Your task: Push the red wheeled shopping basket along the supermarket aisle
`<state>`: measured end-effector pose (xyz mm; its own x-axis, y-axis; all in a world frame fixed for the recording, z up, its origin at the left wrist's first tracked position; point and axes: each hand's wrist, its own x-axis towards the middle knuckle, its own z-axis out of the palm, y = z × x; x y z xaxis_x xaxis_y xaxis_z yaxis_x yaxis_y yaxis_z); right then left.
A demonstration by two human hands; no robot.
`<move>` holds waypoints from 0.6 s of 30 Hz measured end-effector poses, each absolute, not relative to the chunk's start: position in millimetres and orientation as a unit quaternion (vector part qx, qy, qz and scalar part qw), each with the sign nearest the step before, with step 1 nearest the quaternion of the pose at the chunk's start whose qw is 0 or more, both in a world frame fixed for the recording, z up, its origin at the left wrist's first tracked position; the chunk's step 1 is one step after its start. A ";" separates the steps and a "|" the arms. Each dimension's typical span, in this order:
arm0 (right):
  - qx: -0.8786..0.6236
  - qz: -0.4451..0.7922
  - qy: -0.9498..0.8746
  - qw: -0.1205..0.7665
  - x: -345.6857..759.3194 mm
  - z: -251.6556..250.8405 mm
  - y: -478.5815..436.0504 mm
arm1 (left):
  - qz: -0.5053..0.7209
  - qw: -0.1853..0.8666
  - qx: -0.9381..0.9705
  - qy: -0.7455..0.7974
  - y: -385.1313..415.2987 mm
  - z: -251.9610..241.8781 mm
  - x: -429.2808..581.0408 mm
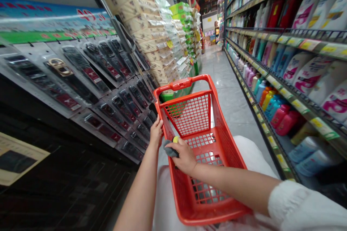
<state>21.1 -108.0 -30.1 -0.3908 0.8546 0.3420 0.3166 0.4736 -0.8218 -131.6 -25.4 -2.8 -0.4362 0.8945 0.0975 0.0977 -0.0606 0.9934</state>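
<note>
A red plastic shopping basket (179, 202) with grid sides and floor stands tilted in front of me, its handle at the far end. My left hand (156, 133) grips the left rim from outside, fingers closed on the edge. My right hand (187, 158) reaches across the basket and is closed on a dark grey, soft-looking cloth or sponge (168, 148). A small yellow part (175, 139) shows at its upper side. The grey piece lies against the left rim, just below my left hand. Nothing else shows inside the basket.
At left, packaged belts (73, 75) hang on a display rack. Stacked cream-coloured packs (146, 32) stand beyond it. On the right, shelves (273, 39) hold many bottles. A grey tiled aisle (214, 65) runs ahead between them. White clothing (251, 153) lies beneath the basket.
</note>
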 end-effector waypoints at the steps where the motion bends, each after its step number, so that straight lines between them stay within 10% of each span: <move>1: -0.388 0.318 -0.777 0.381 19.3 -22.5 -94.7 | 0.601 0.355 0.404 0.591 -25.3 -1.6 -133.6; 18: -0.274 0.255 -0.883 0.283 55.0 -14.1 -97.2 | 0.611 0.454 0.370 0.532 -21.0 -5.1 -136.0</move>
<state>55.0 -97.2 -14.1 -0.6891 0.6288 0.3604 0.3403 0.7198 -0.6051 -136.0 -21.0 -5.1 -0.3126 0.9494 -0.0316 -0.1607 -0.0201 0.9868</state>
